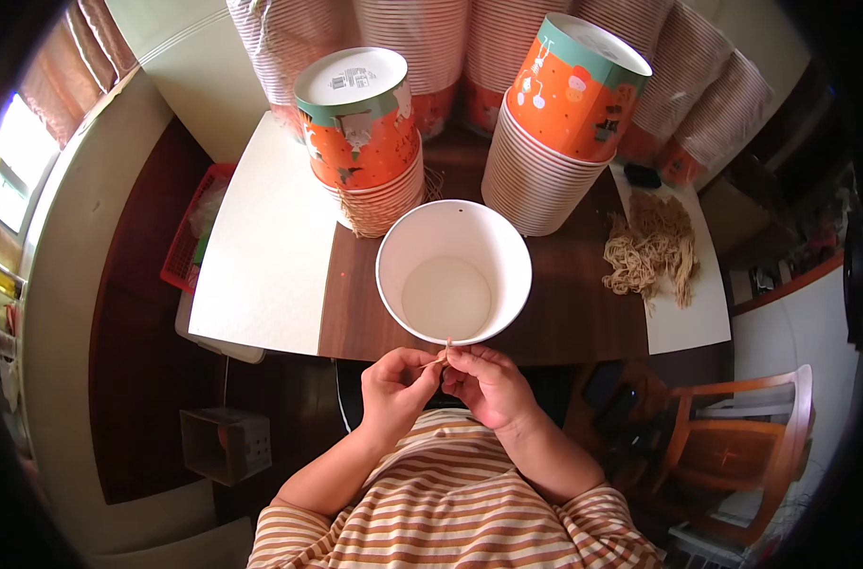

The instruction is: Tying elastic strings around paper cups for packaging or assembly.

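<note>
A white paper bucket [408, 248] stands mouth up at the table's front edge, with nothing visible inside and a small dark hole near its far rim. Just below the near rim, both my hands meet around a thin tan twine [448, 343], whose short end sticks up beside the rim. My left hand [393, 387] pinches the twine between thumb and forefinger. The fingers of my right hand [493, 387] are closed on it from the other side. Whether the twine passes through the bucket's near wall is hidden.
Stacked orange and green buckets stand upside down at the back left [367, 156] and back right [572, 104]. Loose twine [649, 248] lies bundled at the right. Plastic-wrapped bucket stacks [414, 43] line the back. A wooden chair [735, 446] is at the lower right, a red basket [177, 248] at the left.
</note>
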